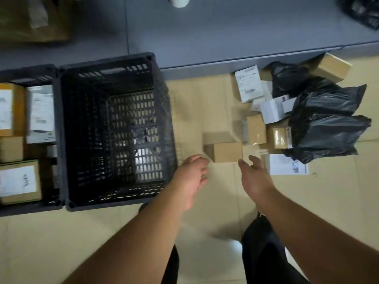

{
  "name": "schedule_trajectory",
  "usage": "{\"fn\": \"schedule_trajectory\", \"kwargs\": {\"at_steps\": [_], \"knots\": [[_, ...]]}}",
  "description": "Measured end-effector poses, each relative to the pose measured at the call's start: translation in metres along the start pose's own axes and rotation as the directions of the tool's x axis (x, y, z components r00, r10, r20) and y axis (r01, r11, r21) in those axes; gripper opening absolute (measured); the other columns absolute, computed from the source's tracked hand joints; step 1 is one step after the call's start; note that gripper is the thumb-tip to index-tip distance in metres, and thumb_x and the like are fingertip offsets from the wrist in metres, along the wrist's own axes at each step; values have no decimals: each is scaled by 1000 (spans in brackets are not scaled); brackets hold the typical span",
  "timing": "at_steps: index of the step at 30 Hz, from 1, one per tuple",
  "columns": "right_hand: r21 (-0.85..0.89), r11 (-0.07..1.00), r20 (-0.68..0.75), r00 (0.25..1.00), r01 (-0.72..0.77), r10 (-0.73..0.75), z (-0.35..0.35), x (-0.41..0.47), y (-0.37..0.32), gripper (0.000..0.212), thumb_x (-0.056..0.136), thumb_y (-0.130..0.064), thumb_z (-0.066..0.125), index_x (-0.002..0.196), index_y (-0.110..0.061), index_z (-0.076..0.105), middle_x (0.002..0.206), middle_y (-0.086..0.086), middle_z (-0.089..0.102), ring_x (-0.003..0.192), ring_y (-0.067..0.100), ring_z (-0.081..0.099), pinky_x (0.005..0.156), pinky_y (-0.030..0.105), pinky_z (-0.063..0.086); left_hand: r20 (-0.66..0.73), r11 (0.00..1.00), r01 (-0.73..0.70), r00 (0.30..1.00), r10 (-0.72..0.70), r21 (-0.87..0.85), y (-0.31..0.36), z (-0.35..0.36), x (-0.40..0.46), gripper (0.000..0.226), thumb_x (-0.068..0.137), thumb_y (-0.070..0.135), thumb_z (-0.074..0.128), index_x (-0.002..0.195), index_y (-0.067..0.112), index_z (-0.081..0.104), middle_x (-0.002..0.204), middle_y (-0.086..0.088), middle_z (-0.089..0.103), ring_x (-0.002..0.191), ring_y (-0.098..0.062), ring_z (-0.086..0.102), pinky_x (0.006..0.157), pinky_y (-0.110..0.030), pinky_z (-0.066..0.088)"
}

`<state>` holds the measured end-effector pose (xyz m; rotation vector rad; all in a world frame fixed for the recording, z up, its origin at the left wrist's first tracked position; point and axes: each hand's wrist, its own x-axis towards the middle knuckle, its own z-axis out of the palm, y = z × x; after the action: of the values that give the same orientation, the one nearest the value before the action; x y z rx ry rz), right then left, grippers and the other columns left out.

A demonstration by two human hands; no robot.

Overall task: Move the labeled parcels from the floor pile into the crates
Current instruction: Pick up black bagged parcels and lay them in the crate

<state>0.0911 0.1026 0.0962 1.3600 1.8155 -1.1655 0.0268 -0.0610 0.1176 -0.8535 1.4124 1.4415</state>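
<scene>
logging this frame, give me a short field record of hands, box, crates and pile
left hand: open, just left of the small box, contact unclear
right hand: open, just right of the box, contact unclear
small box: plain brown, between the hands
middle crate: black, no parcels seen inside
left crate: holds labeled boxes
pile: boxes and black bags on the floor, right

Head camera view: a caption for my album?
Both open hands close on a small cardboard box beside an empty black crate.

Open left hand (192,173), right hand (254,175) flank box (225,151).
</scene>
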Motion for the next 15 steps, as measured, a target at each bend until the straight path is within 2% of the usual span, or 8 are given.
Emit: {"fn": "schedule_trajectory", "kwargs": {"at_steps": [2,4,5,8,10,11,13,15], "knots": [[26,1000,-10,1000,-3,4,-16,16,7,53,102,-46,40,154,-36,29,156,2,37,118,27,49,89,38,34,7,1000,-18,1000,18,11,-6,25,19,20,101,21,57,120,25,61,108,6,66,103,-9,63,91,-28,52],[41,999,-34,999,11,-9,-33,40,14,55,101,-47,42,153,-37,30,157,1,36,119,27,50,91,40,39,11,999,-34,999,34,16,-14,55,45,36,100,21,58,135,21,55,121,0,68,113,-13,64,96,-31,52],[46,999,-48,999,21,-19,-40,54,18,55,101,-47,42,153,-37,30,157,1,36,122,27,50,94,41,40,8,999,-35,999,34,21,-17,70,57,36,99,20,59,135,20,56,121,-1,68,115,-15,64,98,-33,52],[49,995,-104,992,81,-75,-56,98,25,53,101,-48,42,152,-35,31,155,2,38,108,24,49,88,38,40,11,999,-37,999,37,18,-22,111,97,20,96,16,63,115,23,65,94,1,69,95,-15,67,87,-31,52],[35,993,-141,984,117,-111,-65,126,27,54,100,-49,41,151,-35,32,152,4,39,110,25,51,86,38,43,38,998,-53,998,53,14,-22,134,122,12,94,14,65,101,23,66,85,2,66,82,-14,64,74,-29,51],[13,990,-161,978,139,-135,-69,139,27,55,100,-50,41,151,-35,32,152,4,40,114,26,51,87,38,43,56,997,-71,996,70,17,-21,144,133,15,91,15,67,103,24,66,86,2,68,83,-14,65,75,-29,52],[-59,978,-201,957,199,-207,-81,165,23,53,99,-48,43,149,-32,36,148,6,43,122,29,49,88,36,40,83,994,-99,992,95,45,-20,162,156,30,85,19,71,114,24,65,94,3,72,94,-15,68,86,-34,55],[-111,954,-238,925,277,-296,-97,187,15,51,99,-45,44,148,-30,38,146,7,43,125,29,48,93,37,41,115,989,-133,985,125,62,-16,178,176,31,90,16,69,120,23,65,99,4,73,102,-15,68,94,-35,53]]}}
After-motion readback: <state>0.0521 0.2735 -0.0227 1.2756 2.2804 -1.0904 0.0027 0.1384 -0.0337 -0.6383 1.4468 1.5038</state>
